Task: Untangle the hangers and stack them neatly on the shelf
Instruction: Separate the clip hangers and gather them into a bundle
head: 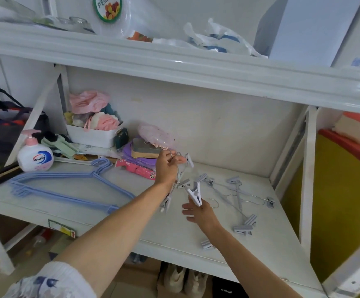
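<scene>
A stack of light blue hangers (67,186) lies flat on the left of the white shelf (144,224). My left hand (167,167) is raised above the shelf's middle and pinches the wire hook of a clip hanger (184,179), which dangles with its white clips below. My right hand (200,212) sits lower and grips one of those white clips (195,195). To the right, a tangle of grey clip hangers (239,198) lies on the shelf, with loose clips (242,229) toward the front edge.
A hand-soap pump bottle (35,154) stands at the left. A white basket of pink and pastel items (93,130), a purple pack and a pink package (140,168) crowd the back left. A shelf bracket (308,179) bounds the right side.
</scene>
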